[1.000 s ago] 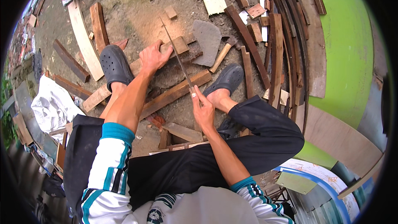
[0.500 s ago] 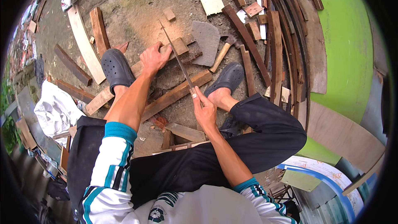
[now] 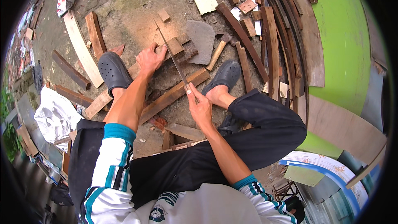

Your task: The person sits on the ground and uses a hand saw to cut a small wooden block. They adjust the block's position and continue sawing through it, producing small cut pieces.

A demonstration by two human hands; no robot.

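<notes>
My right hand [image 3: 200, 108] is closed round the handle of a handsaw. The saw's long narrow blade [image 3: 171, 52] points away from me and crosses a wooden strip [image 3: 175, 46] near its far end. Fingers bent over that strip, my left hand [image 3: 150, 59] presses on it, the thumb side close to the blade. The strip slants under my left foot's dark clog [image 3: 113, 71]. Pale sawdust [image 3: 146, 29] covers the ground beyond the blade, with a small cut wood block [image 3: 163, 15] in it. How deep the blade sits in the wood I cannot tell.
A hammer [image 3: 216, 54] lies right of the saw beside a grey flat slab [image 3: 200, 41]. My right clog [image 3: 224, 76] stands near it. A thicker beam [image 3: 176, 95] crosses between my feet. Long boards [image 3: 271, 49] and offcuts crowd the right; a white cloth [image 3: 56, 112] lies left.
The saw and my right hand have slid a little forward, away from me, across the strip. My left hand keeps its place on the wood. The whole view has shifted slightly.
</notes>
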